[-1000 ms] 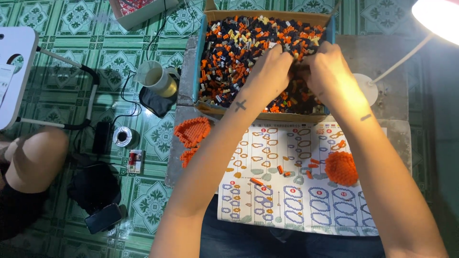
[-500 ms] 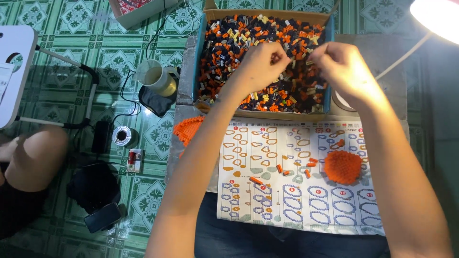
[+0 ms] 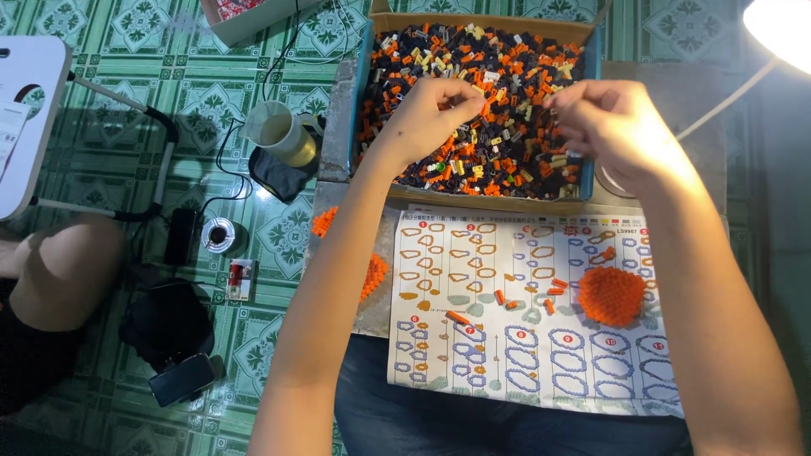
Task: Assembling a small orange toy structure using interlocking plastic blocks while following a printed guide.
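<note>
A cardboard box (image 3: 483, 199) full of tiny orange, black and cream building bricks (image 3: 473, 59) stands ahead of me. My left hand (image 3: 422, 118) hovers over the bricks with its fingertips pinched on a small piece. My right hand (image 3: 612, 127) is raised beside it, fingers curled; what it holds is too small to see. In front of the box lies a printed instruction sheet (image 3: 473, 338) with several loose orange bricks (image 3: 507, 297) and a round orange built piece (image 3: 610, 295) on it.
An orange built part (image 3: 372, 272) lies left of the sheet, half hidden by my left forearm. On the green tiled floor are a plastic jug (image 3: 283, 135), a solder spool (image 3: 221, 235), a phone (image 3: 182, 378) and another person's knee (image 3: 63, 270). A bright lamp (image 3: 781, 29) shines at upper right.
Both hands have lifted up out of the brick pile and drawn slightly apart, with their fingertips now brought together above the box.
</note>
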